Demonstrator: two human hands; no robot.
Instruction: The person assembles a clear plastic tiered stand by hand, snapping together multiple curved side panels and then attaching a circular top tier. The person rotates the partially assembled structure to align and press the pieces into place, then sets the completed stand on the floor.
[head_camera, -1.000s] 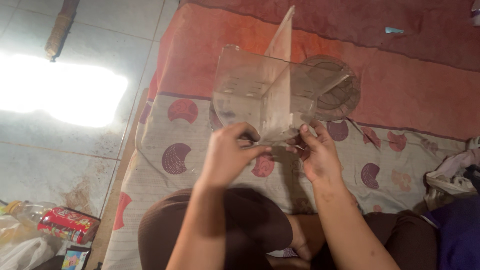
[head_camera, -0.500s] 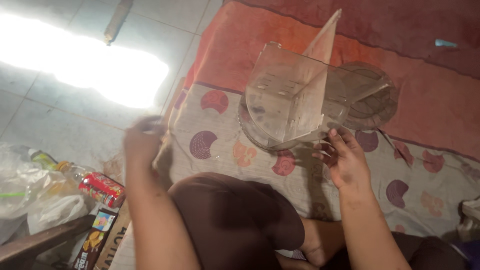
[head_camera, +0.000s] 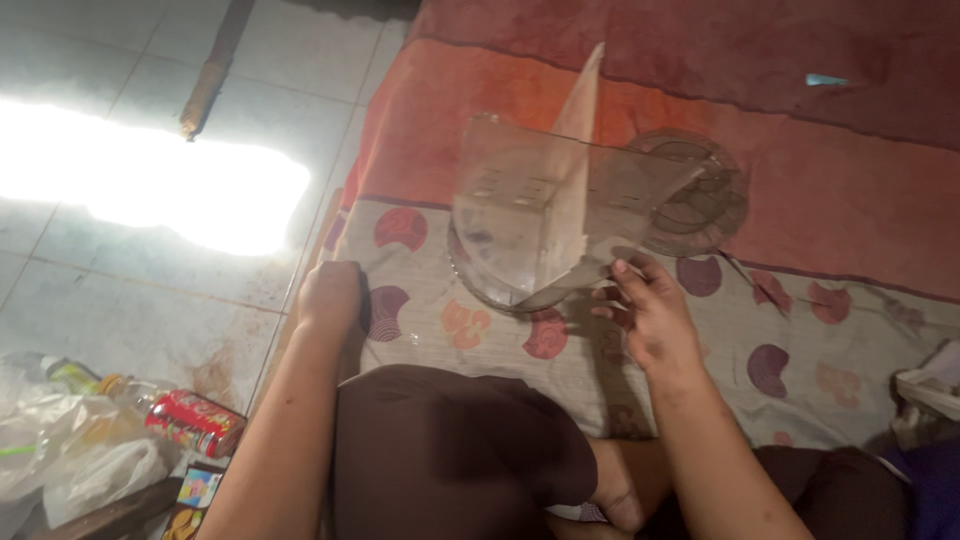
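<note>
We sit over a pale tiled floor (head_camera: 130, 300) with a bright glare patch on it. Beside it lies an orange-red blanket (head_camera: 820, 190), and nearer us a grey cloth (head_camera: 700, 390) patterned with dark red circles, spread across our lap. Standing on that cloth is a clear plastic assembly (head_camera: 540, 215) of flat panels crossed at right angles, one panel rising to a point, with a round clear disc (head_camera: 700, 200) behind it. Our right hand (head_camera: 645, 310) steadies its lower right edge, fingers spread narrow and touching the plastic. Our left hand (head_camera: 330, 295) rests closed at the cloth's left edge, well apart from the assembly; we cannot tell whether it holds anything. At lower left lies a red can (head_camera: 195, 422) among plastic bags (head_camera: 75, 455).
</note>
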